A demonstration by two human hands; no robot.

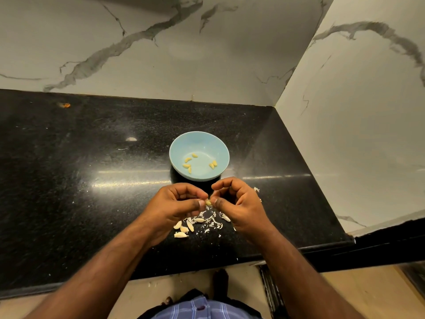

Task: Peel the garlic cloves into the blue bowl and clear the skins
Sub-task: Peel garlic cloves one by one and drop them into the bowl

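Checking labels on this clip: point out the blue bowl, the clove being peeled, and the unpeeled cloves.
blue bowl (220, 143): head view, bare inner wall.
clove being peeled (208, 202): head view, yellow middle between both hands' fingertips.
unpeeled cloves (184, 229): head view, one clove's skin.

black counter (92, 180) | blue bowl (207, 139) | unpeeled cloves (184, 227) | skins (212, 221)

- The round pale-blue bowl (199, 155) sits just beyond both hands, blocking a straight reach forward.
- White marble wall (358, 125) closes the right side.
- Broad bare black granite counter (69, 157) lies open leftward.
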